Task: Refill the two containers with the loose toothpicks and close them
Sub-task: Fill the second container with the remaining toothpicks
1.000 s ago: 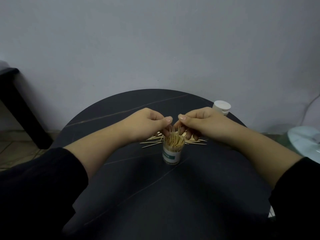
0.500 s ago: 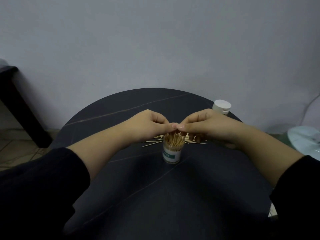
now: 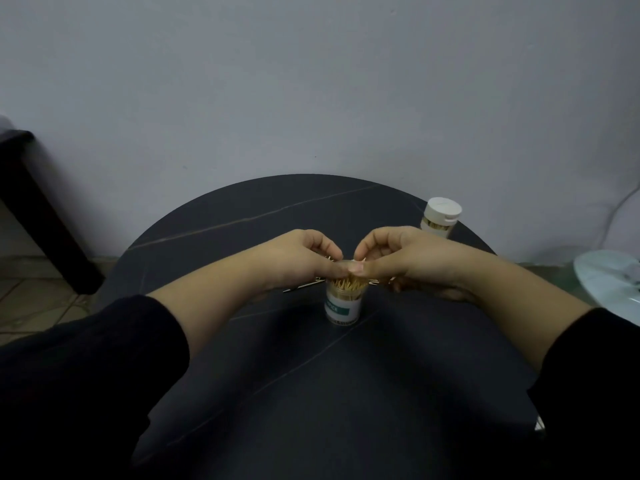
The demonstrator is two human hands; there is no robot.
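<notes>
A round dark table is seen from above, set against a plain grey wall. Near the table's centre an open container is stood upright, a clear tub with a white and green label, and it is packed to the mouth with upright toothpicks. The left hand is brought in from 8 o'clock and the right hand from 4 o'clock, and they are joined directly over the tub's mouth. The fingers of both hands are curled in narrowly and the thumb tips are pressed together at the rim; pale stick ends are glimpsed beside the fingers, but whether anything is pinched cannot be told. Loose toothpicks are scattered flat on the table at 12 o'clock of the tub, mostly hidden behind the hands, with ends showing out toward 9 and 3 o'clock. A closed container with a white cap is stood at 2 o'clock near the table's edge, well apart from the hands. Black sleeves are worn on both forearms. Dark furniture is seen at 9 o'clock and a pale round object at 3 o'clock, both beyond the table
</notes>
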